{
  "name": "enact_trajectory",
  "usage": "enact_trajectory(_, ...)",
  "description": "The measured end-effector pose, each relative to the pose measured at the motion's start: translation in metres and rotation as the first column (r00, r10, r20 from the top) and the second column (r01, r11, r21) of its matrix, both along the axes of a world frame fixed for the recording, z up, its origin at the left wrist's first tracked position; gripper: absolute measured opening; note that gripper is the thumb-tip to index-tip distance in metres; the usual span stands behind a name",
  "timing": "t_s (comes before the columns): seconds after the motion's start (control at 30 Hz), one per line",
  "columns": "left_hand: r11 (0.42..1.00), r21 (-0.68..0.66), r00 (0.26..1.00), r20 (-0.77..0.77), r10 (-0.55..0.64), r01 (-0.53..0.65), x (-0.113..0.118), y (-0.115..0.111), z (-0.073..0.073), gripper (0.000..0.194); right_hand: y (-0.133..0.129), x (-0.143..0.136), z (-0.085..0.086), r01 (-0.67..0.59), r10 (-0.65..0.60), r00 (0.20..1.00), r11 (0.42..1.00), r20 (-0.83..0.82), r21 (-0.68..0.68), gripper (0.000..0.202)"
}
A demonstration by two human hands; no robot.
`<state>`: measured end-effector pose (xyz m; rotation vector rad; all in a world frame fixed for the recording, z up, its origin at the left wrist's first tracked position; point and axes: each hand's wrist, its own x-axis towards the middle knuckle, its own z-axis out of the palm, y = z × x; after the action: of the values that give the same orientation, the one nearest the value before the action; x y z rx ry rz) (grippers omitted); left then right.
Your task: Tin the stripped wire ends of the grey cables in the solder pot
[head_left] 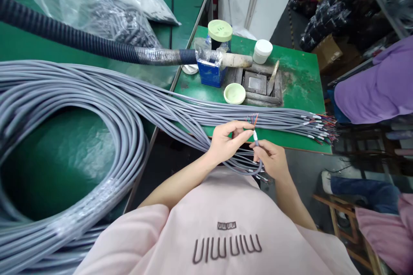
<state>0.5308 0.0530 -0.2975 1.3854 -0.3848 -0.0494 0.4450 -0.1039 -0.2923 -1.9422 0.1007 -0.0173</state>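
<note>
A grey multi-core cable [257, 142] bends up in front of my chest, with a white band near its end and thin coloured wires [256, 119] fanning out at the top. My right hand [272, 157] is closed around the grey jacket just below the band. Thumb and fingers of my left hand [229, 139] pinch the cable end where the wires come out. Behind my hands a bundle of grey cables [280, 121] lies across the bench, its stripped ends [324, 128] showing coloured wires at the right. Several more cable ends hang below my hands.
A large cable coil [129, 137] fills the left. Behind stand a solder pot [257, 82], a ridged hose [106, 48] on a blue box [209, 73], a small dish [234, 93], a white jar [262, 51] and a green-lidded tub [220, 30]. Two people are at the right.
</note>
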Motion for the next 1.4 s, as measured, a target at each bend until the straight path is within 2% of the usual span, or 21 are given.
enact_trajectory(0.13,0.997,0.014,0.991,-0.111,0.075,-0.074,0.001,-0.004,0.001,0.02,0.003,0.001,-0.001,0.018,-0.016,1.0,0.996,0.027,-0.088,0.017)
enact_trajectory(0.2,0.997,0.01,0.98,-0.186,0.075,-0.075,0.003,-0.005,0.002,0.023,0.004,0.002,0.0,0.022,-0.018,0.999,0.992,0.034,-0.125,0.018)
enact_trajectory(0.43,0.993,-0.095,0.899,-0.424,-0.108,0.075,0.013,-0.003,0.006,0.028,0.007,0.003,0.002,-0.018,0.044,0.995,0.963,0.09,-0.27,0.021)
enact_trajectory(0.53,0.99,-0.116,0.874,-0.47,-0.126,0.08,0.013,-0.004,0.005,0.03,0.008,0.003,0.002,-0.008,0.032,0.996,0.961,0.083,-0.278,0.022)
enact_trajectory(0.63,0.998,-0.052,0.912,-0.41,0.002,-0.025,0.007,-0.005,0.002,0.029,0.01,0.004,0.002,0.032,-0.014,0.998,0.96,0.065,-0.28,0.023)
enact_trajectory(0.73,0.981,0.047,0.971,-0.139,0.193,-0.188,-0.001,-0.006,-0.003,0.022,0.013,0.006,0.003,0.042,-0.019,0.997,0.948,0.074,-0.316,0.024)
enact_trajectory(0.83,0.967,0.152,0.97,0.164,0.181,-0.206,-0.002,-0.005,-0.009,0.014,0.015,0.007,0.001,0.011,0.035,0.994,0.916,0.106,-0.402,0.025)
enact_trajectory(0.9,0.957,0.21,0.962,0.229,0.151,-0.2,0.001,-0.005,-0.011,0.014,0.015,0.007,-0.002,0.01,0.058,0.989,0.886,0.132,-0.463,0.026)
enact_trajectory(1.17,0.951,0.205,0.971,-0.012,0.238,-0.231,0.007,-0.006,-0.011,0.022,0.017,0.007,-0.01,0.048,0.068,0.98,0.827,0.185,-0.561,0.029)
enact_trajectory(1.4,0.967,0.218,0.98,-0.12,0.159,-0.13,0.011,-0.003,-0.008,0.026,0.017,0.006,-0.012,0.056,0.073,0.98,0.795,0.187,-0.604,0.03)
